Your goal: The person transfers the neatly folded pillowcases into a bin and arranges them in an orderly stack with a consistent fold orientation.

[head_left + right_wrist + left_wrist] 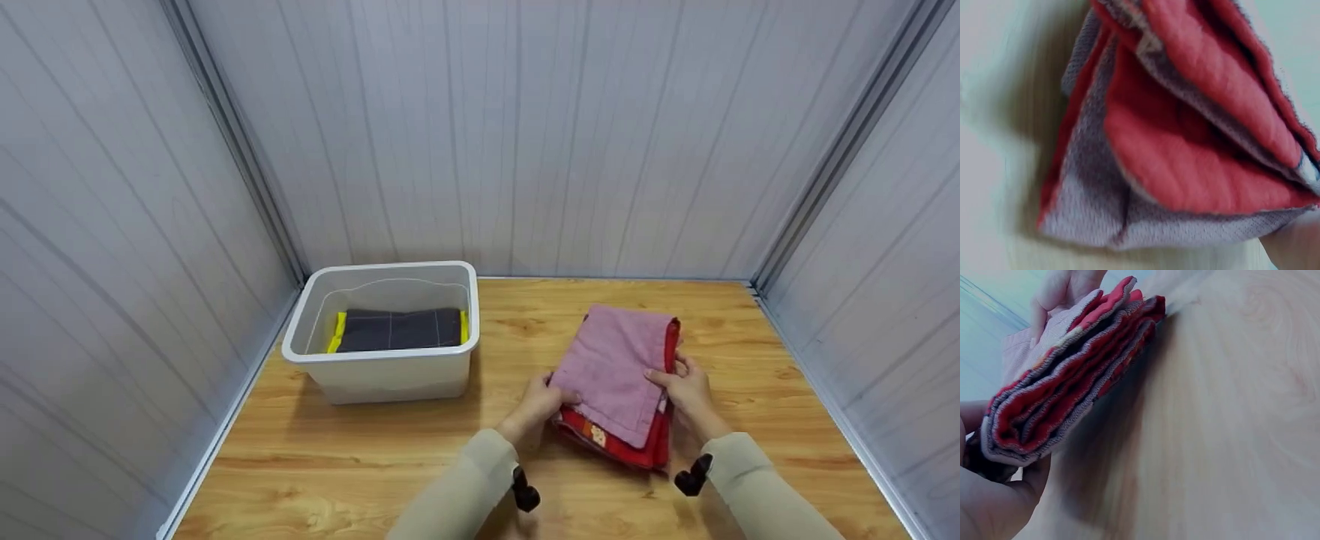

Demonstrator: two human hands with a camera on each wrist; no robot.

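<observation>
A folded stack of towels, pink on top and red below (616, 375), lies on the wooden table (375, 465) right of centre. My left hand (541, 399) grips its left edge, thumb on top. My right hand (684, 388) grips its right edge the same way. In the left wrist view the red and grey folded layers (1067, 377) are lifted off the wood at my end, with my left hand (994, 495) under them and the right hand (1061, 292) at the far side. The right wrist view shows blurred red folds (1185, 140) close up.
A white plastic bin (384, 330) stands at the back left of the table and holds a folded dark grey cloth (399, 328) with yellow edges. Grey panelled walls close in the table on three sides. Bare wood lies in front of the bin.
</observation>
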